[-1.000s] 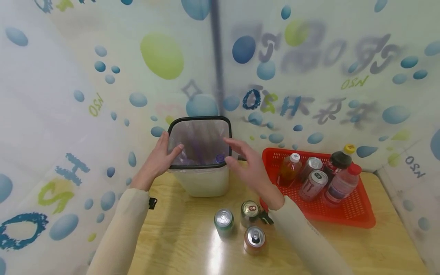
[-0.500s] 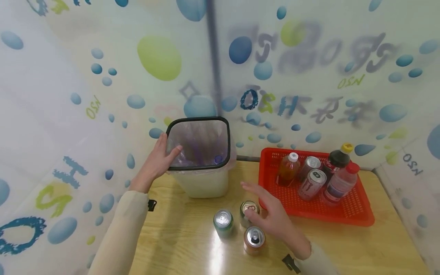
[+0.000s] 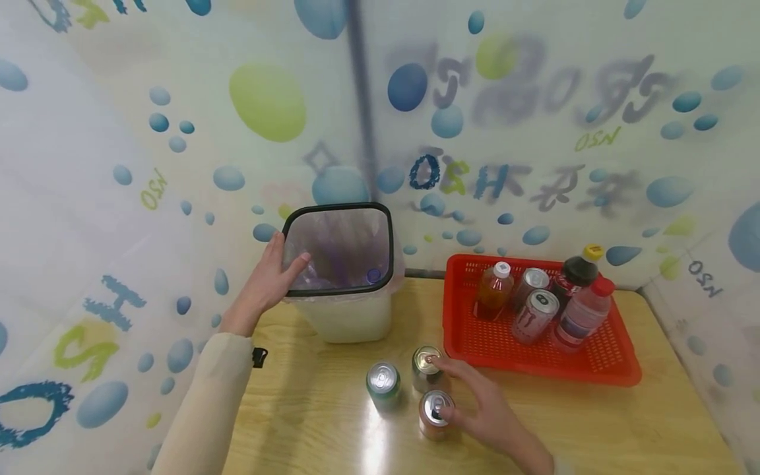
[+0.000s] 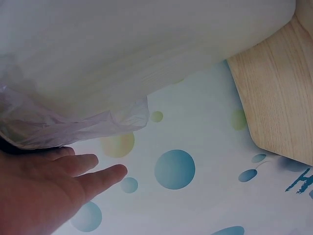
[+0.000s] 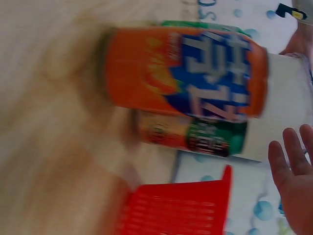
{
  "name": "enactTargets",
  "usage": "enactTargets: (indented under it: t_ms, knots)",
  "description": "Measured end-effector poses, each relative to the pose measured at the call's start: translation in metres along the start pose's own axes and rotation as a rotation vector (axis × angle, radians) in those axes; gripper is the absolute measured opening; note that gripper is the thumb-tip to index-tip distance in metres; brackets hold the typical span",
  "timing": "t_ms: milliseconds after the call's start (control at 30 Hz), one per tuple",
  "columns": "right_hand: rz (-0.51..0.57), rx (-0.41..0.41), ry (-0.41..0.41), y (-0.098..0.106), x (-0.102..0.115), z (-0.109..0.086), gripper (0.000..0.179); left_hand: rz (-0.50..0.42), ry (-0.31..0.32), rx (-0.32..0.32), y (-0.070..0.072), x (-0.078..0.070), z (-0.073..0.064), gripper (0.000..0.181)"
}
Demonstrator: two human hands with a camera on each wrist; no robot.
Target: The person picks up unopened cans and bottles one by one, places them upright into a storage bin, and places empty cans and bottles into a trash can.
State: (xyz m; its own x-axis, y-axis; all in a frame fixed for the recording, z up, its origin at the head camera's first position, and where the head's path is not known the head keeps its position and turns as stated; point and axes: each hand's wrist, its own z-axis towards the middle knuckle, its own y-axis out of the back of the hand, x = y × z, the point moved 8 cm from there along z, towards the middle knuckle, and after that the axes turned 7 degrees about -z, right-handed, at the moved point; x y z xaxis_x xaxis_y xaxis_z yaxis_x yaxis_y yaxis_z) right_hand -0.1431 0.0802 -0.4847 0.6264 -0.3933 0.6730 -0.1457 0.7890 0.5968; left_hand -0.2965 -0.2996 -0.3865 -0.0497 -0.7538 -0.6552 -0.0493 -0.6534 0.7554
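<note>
My left hand rests at the left side of the bin, its thumb over the black rim. In the left wrist view its straight fingers lie outside, beside the hanging liner. On the table, my right hand reaches over the orange soda can from the right, fingers spread and holding nothing. Its thumb overlaps the can's opened top in the head view. Behind stands a dark green and orange can, near the index fingertip. A green can is to the left.
A red plastic basket at the right holds bottles and cans, including a cola bottle and a pink-capped bottle. Patterned curtains surround the wooden table. A clear liner lines the bin.
My right hand has left the bin's right side and come down, toward the front, to the orange can. The left hand has stayed at the bin, and the head view has shifted slightly.
</note>
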Motion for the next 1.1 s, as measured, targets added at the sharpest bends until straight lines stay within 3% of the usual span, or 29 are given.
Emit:
enactTargets:
  t_ms: [133,367,1100]
  knots:
    - [-0.006,0.004,0.027,-0.011,-0.006,-0.012,0.076,0.004,0.001,-0.001,0.0,0.0,-0.001,0.1]
    - [-0.027,0.04,-0.055,-0.029,-0.018,-0.027,0.077,0.008,0.003,0.0,0.0,0.001,-0.001,0.1]
    - [0.023,0.059,-0.181,-0.057,-0.05,-0.039,0.082,0.003,0.002,-0.003,0.0,-0.001,-0.001,0.1]
